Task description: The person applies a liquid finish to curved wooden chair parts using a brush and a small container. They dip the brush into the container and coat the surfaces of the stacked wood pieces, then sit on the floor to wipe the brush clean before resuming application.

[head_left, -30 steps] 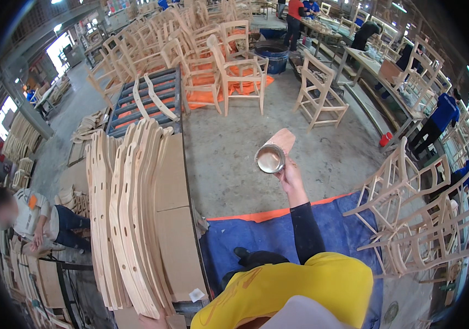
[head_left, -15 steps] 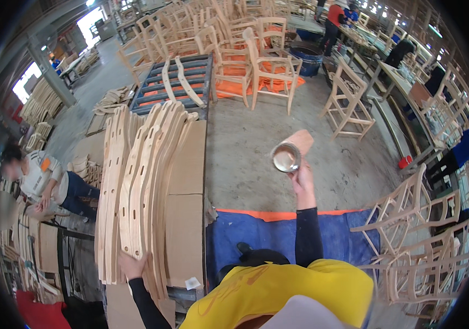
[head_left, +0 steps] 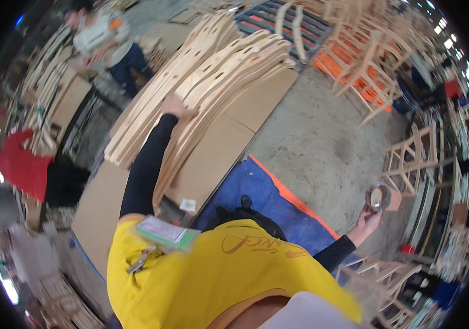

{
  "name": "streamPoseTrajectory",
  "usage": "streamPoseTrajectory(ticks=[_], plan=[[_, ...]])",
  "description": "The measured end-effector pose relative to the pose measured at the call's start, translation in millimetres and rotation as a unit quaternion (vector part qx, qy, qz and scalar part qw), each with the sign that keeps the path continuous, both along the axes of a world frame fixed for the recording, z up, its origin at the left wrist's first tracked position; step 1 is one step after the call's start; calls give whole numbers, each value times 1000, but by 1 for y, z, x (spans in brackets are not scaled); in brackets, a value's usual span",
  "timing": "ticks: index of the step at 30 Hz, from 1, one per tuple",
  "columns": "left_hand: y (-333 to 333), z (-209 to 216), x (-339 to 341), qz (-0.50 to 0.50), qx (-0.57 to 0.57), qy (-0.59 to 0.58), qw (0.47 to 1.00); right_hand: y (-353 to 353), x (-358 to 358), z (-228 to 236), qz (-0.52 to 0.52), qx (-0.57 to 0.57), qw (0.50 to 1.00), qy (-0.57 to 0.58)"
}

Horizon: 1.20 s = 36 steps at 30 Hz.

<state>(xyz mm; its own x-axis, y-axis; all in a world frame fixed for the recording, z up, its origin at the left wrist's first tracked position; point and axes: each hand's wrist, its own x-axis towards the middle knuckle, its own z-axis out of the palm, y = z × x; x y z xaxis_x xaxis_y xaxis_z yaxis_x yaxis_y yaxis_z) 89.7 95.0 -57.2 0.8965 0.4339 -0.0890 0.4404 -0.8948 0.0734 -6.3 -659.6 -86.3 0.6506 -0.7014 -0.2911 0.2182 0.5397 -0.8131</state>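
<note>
One round can is sitting in the right hand, whose fingers are gripping its side. Farther forward, the left hand is resting on long wooden slats; no telling whether its blurred fingers are gripping any. Beyond, wooden chairs are standing on orange sheeting.

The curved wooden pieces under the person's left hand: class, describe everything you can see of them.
The curved wooden pieces are long, pale and gently wavy, apparently unpainted, several with dark slots in their faces. They lie lengthwise, packed side by side on brown cardboard, slanting toward the picture's upper right, their ends uneven. The person's left hand touches them from above; whether it grips one is unclear. Blur softens finer detail.
</note>
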Motion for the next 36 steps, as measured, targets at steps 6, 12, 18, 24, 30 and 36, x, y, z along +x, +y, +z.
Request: streamPoseTrajectory(ticks=[6, 12, 18, 24, 30, 36], plan=[[-23, 17, 32, 76, -30, 35, 996, -2, 7, 7, 14, -9, 1000, -15], [-16, 11, 31, 90, -52, -1, 995, 19, 53, 9, 60, -5, 998, 8], [-4, 1, 7, 105, -83, 34, 990, 58, 114, 0, 154, -68, 985, 41], [-17, 1, -42, 159, -60, -5, 985, 146, 151, 6, 229, -97, 968, 32], [-14, 11, -59, 131, -72, 0, 989, 211, 158, 19, 264, -105, 959, 12], [-14, 20, -79, 105, -54, -50, 992, 244, 142, 38, 269, -115, 956, -6]])
